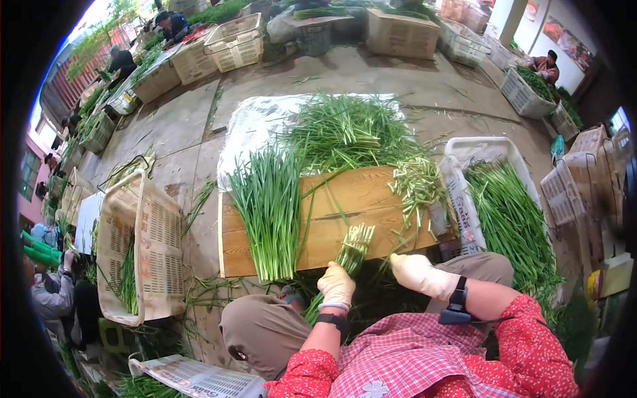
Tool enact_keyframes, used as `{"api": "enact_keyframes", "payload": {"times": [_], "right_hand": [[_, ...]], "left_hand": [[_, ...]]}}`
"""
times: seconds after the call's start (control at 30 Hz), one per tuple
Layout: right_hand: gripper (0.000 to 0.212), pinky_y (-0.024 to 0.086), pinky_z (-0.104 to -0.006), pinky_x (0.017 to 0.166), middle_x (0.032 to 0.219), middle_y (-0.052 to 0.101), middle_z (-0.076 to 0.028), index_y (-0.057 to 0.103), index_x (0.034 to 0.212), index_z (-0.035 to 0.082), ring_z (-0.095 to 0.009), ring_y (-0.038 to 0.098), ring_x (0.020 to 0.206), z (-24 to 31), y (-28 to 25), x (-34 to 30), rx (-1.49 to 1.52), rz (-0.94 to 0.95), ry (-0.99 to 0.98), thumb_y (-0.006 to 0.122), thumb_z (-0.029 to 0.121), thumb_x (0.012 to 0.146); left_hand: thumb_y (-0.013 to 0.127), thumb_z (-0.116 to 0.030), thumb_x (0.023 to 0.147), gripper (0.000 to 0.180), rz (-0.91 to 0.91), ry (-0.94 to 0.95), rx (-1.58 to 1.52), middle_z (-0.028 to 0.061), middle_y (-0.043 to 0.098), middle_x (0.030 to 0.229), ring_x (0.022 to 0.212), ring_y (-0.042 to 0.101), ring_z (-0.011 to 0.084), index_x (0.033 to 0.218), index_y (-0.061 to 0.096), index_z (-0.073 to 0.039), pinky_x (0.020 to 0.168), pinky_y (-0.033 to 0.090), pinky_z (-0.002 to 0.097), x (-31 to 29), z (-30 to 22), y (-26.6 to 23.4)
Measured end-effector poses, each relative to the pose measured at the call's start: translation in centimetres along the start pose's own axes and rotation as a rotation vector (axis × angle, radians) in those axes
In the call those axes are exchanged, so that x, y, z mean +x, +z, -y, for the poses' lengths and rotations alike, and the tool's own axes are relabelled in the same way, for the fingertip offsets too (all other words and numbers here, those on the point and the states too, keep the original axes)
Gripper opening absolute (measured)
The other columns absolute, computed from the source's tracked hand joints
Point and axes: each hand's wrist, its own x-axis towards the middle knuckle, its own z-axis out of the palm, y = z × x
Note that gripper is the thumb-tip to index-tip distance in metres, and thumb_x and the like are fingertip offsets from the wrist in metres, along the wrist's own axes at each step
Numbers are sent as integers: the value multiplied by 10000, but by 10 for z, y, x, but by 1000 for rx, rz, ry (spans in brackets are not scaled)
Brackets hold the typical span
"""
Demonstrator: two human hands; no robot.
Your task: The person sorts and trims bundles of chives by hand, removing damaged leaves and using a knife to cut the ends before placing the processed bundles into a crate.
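Observation:
My left hand (pixel 336 286), in a pale glove, is closed round a bunch of garlic chives (pixel 355 244), its pale cut ends pointing up and away over the near edge of the wooden board (pixel 358 192). My gloved right hand (pixel 418 273) is a little to the right, fingers pinched together beside some thin green strands; what lies between them is too small to tell. A neat row of long garlic chives (pixel 269 212) lies on the board's left. Loose greens (pixel 352 129) are heaped behind it, and short pale stem pieces (pixel 419 186) are piled at its right end.
A white crate (pixel 458 199) full of long greens stands at my right. At my left a tilted crate (pixel 162 249) holds a few greens. White sheeting (pixel 255 126) lies beyond the board. Farther off, other people (pixel 174 28) sit among crates of greens.

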Motion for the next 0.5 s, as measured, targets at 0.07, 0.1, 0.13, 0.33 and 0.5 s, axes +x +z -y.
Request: {"api": "enact_keyframes", "payload": {"times": [0.07, 0.1, 0.13, 0.33, 0.5], "right_hand": [[120, 513, -437, 528, 727, 672, -157, 581, 871, 60, -323, 675, 616, 2, 38, 23, -6, -96, 4, 556, 177, 881], [120, 510, -447, 520, 704, 663, -161, 575, 872, 58, -332, 669, 605, 3, 55, 42, -16, -169, -57, 552, 176, 882], [122, 510, -448, 521, 698, 660, -162, 574, 876, 56, -336, 667, 605, -2, 70, 46, 57, -182, -9, 550, 175, 884], [113, 521, -441, 529, 703, 662, -182, 579, 897, 48, -350, 682, 639, 24, 41, 66, 160, -174, 69, 534, 151, 886], [142, 547, -463, 622, 750, 673, -200, 598, 915, 45, -389, 684, 717, 32, 44, 86, 277, -148, 73, 529, 165, 885]], "left_hand": [[632, -199, 813, 282, 20, -12, -25, 121, 710, 848, 758, 719, 259, 1018, 550, -23, 654, 558, 376, 2, -6, 5], [644, -202, 802, 296, 26, -12, -26, 123, 711, 854, 764, 719, 260, 1017, 547, -23, 658, 558, 375, 1, -10, 1], [657, -206, 791, 310, 32, -12, -27, 125, 712, 859, 769, 719, 261, 1016, 544, -23, 663, 558, 374, -1, -14, -3], [704, -193, 749, 382, 72, -54, -27, 126, 713, 901, 828, 716, 277, 1045, 528, -28, 713, 559, 376, -2, -13, -18], [711, -201, 738, 435, 83, -73, -26, 150, 710, 931, 869, 709, 299, 1078, 514, -15, 751, 555, 391, -1, -9, -17]]}}
